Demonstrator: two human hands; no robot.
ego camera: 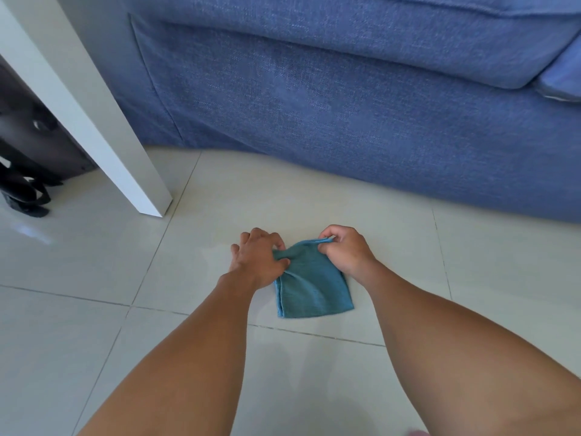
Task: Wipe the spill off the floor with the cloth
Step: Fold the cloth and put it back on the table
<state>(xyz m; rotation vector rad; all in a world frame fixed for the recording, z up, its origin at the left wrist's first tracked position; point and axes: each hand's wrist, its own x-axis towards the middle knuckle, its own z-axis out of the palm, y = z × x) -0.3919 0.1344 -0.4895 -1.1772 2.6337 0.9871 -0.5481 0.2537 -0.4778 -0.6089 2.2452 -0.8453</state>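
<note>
- left hand [258, 258] pinches far left corner of teal cloth [311, 286]; right hand [344, 250] clamps far right corner
- cloth's near edge lies on tiled floor [94, 278]; blue sofa [345, 105] behind

The far edge of the cloth [311, 278] is bunched inside the left hand [259, 259] and right hand [344, 251], so their fingertips there are hidden. No spill can be made out on the pale floor [471, 278] around the cloth. Left of the cloth, a white post [94, 114] hides part of a dark object [25, 158], both cut by the frame's edge.
</note>
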